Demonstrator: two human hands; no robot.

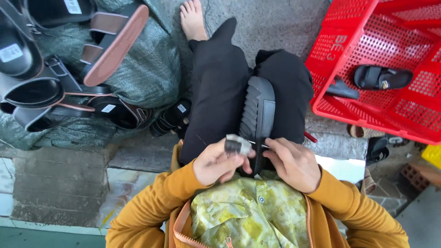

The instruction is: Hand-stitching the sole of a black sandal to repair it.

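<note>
A black sandal (258, 108) lies sole-up on my lap, between my knees in black trousers. My left hand (215, 163) is closed around a small grey and black tool (236, 145) whose thin metal tip points right, at the sandal's near edge. My right hand (294, 161) pinches that near edge of the sandal, its fingertips close to the tool's tip. Orange sleeves cover both my arms.
A red plastic crate (349, 55) at the right holds a black sandal (382, 77) and a dark strap piece (342, 89). Several black and brown sandals (69, 78) lie piled on a green woven sack (147, 69) at the left. My bare foot (193, 19) rests on the concrete floor.
</note>
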